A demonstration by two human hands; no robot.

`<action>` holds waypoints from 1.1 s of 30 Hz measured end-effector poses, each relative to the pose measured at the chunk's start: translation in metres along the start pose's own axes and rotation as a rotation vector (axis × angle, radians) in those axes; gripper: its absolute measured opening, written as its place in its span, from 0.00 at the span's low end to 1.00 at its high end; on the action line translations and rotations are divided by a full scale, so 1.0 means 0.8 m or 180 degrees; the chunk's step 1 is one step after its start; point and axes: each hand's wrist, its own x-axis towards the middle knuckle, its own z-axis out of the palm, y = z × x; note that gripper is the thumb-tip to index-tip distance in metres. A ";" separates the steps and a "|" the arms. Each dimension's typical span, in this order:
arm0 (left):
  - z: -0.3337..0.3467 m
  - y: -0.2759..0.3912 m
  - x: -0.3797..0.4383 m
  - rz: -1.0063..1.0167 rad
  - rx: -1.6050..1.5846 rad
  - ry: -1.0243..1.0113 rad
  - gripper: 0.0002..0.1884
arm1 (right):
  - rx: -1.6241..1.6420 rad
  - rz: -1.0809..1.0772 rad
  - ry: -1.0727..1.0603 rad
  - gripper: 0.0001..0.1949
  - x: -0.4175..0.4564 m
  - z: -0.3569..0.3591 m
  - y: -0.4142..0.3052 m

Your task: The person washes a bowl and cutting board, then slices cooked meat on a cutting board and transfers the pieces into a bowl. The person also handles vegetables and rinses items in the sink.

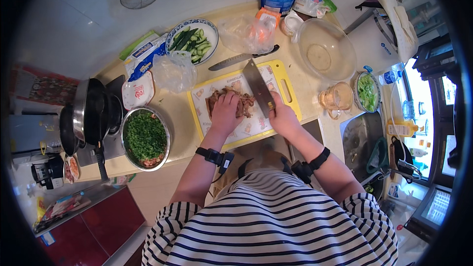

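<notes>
A yellow-rimmed cutting board (199, 123) with printed bears lies on the counter in front of me. Brown cooked-looking meat (245, 105), partly in small pieces, rests on it. My left hand (226, 112) presses on the meat, fingers curled over it and hiding part of it. My right hand (282, 116) grips a cleaver (258, 87) by its handle; the broad blade is over the board, right of the meat, and points away from me. Beyond the board's far edge a kitchen knife (231, 61) with a black handle lies on the counter.
Left of the board stands a metal bowl (168, 133) of chopped greens over minced meat. Behind are a plate of cut cucumber (199, 44) and plastic bags (173, 72). To the right are a clear bowl (332, 50), an amber glass mug (336, 96) and the sink (360, 133).
</notes>
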 end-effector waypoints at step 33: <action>0.011 -0.037 -0.021 0.0228 -0.0085 0.0223 0.29 | -0.0581 0.0534 -0.0178 0.28 0.017 0.115 -0.053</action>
